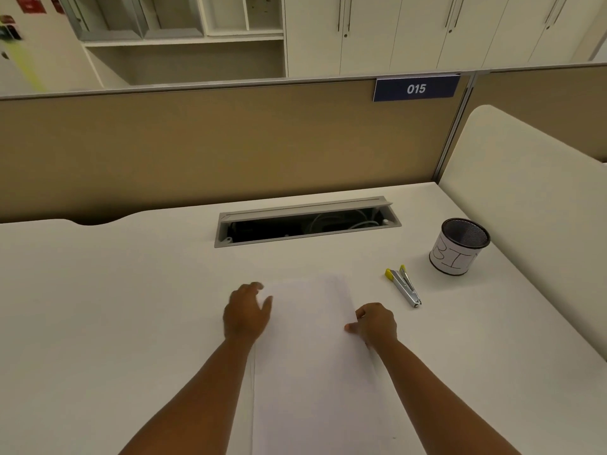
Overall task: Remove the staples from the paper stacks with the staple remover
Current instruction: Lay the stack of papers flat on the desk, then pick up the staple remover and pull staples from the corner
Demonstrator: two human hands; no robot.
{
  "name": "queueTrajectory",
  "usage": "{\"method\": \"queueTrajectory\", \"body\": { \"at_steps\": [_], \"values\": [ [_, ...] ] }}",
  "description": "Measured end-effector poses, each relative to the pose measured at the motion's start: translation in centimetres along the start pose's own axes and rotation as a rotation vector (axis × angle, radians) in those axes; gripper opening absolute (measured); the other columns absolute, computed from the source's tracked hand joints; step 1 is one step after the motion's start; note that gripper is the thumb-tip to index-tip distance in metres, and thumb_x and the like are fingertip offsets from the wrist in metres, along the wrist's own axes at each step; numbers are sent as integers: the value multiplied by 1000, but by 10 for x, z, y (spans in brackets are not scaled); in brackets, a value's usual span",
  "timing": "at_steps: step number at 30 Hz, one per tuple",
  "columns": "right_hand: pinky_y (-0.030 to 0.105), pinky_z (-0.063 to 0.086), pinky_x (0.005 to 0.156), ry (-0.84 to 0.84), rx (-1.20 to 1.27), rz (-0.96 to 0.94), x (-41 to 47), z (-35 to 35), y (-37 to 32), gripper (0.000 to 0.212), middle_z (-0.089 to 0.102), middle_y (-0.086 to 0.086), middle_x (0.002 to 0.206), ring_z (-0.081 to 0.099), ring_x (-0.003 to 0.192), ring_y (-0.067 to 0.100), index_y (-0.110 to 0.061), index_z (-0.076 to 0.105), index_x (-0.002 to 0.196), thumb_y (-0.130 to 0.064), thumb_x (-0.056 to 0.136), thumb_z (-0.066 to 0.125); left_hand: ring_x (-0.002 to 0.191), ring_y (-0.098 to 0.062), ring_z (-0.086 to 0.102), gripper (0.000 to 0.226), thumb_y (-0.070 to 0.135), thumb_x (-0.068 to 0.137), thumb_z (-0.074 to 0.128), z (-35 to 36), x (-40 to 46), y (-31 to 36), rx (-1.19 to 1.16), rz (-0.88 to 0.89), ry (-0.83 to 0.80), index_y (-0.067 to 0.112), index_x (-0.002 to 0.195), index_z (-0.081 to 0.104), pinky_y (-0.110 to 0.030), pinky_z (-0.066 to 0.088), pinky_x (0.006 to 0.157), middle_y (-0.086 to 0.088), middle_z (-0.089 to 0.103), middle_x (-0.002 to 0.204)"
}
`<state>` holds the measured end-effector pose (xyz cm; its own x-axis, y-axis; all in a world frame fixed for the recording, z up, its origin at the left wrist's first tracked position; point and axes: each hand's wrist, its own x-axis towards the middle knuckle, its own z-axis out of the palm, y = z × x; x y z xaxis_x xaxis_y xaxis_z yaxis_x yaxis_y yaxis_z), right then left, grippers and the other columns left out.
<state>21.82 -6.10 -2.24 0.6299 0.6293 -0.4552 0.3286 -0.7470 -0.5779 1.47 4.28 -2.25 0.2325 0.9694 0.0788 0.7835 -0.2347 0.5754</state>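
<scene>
A stack of white paper sheets (315,349) lies flat on the white table (131,290). The left hand (247,311) rests spread at its left edge; the right hand (374,323) pinches its right edge. At two o'clock lies the yellow-and-silver metal staple remover (403,285), untouched.

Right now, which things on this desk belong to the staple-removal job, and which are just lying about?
Belongs to the job:
- paper stack, with the left hand and right hand at its side edges
- staple remover, lying untouched to the right of the stack
- mesh cup labelled BIN, probably for pulled staples

Just there:
- open cable tray in the desk
- 015 sign on the partition
</scene>
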Motion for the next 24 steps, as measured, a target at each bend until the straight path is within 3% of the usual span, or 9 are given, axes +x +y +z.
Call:
{"method": "queueTrajectory", "body": {
  "at_steps": [4, 8, 10, 12, 14, 18, 24],
  "values": [
    [24, 39, 73, 74, 7, -57, 6, -1, 2, 34, 66, 6, 104, 61, 99, 25, -11, 63, 96, -30, 71, 77, 144, -17, 14, 58, 42, 93, 43, 34, 6, 27, 138, 238, -269, 17, 143, 28, -34, 20, 115, -2, 24, 154],
    [29, 41, 75, 326, 102, -120, 18, -19, 8, 16, 68, 7, 95, 61, 96, 27, -11, 64, 90, -21, 79, 69, 145, -16, -5, 65, 46, 94, 34, 62, 9, 40, 252, 385, -400, 18, 147, 8, -35, 2, 118, 0, -1, 158],
    [33, 41, 77, 500, 30, -159, 26, -30, 14, 22, 65, 11, 100, 56, 100, 31, -9, 63, 100, -17, 80, 67, 145, -15, -8, 66, 47, 94, 31, 72, 10, 41, 280, 400, -401, 19, 147, 4, -36, -1, 118, 1, -6, 158],
    [40, 41, 83, 588, -156, -119, 35, -38, 22, 40, 58, 14, 113, 49, 108, 34, -8, 54, 118, -22, 82, 65, 145, -13, -10, 66, 49, 94, 28, 78, 10, 40, 301, 384, -398, 22, 147, -1, -38, -4, 117, 2, -10, 157],
    [42, 41, 87, 551, -239, -65, 44, -43, 29, 46, 52, 15, 119, 45, 112, 34, -7, 48, 123, -28, 84, 62, 144, -13, -11, 65, 50, 95, 24, 84, 7, 38, 328, 372, -405, 23, 146, -4, -39, -8, 116, 3, -12, 157],
    [42, 42, 86, 481, -306, -97, 60, -41, 36, 39, 51, 17, 117, 47, 108, 35, -4, 47, 120, -25, 89, 55, 145, -12, -5, 58, 46, 96, 19, 90, 5, 37, 366, 362, -364, 27, 146, -4, -40, -10, 117, 4, -4, 158],
    [42, 42, 82, 480, -307, -107, 69, -35, 30, 30, 51, 21, 116, 46, 104, 37, 0, 49, 119, -15, 92, 48, 143, -19, 11, 54, 44, 96, 18, 94, 3, 41, 421, 338, -295, 35, 146, 0, -47, 3, 116, -2, 13, 156]
  ]
}}
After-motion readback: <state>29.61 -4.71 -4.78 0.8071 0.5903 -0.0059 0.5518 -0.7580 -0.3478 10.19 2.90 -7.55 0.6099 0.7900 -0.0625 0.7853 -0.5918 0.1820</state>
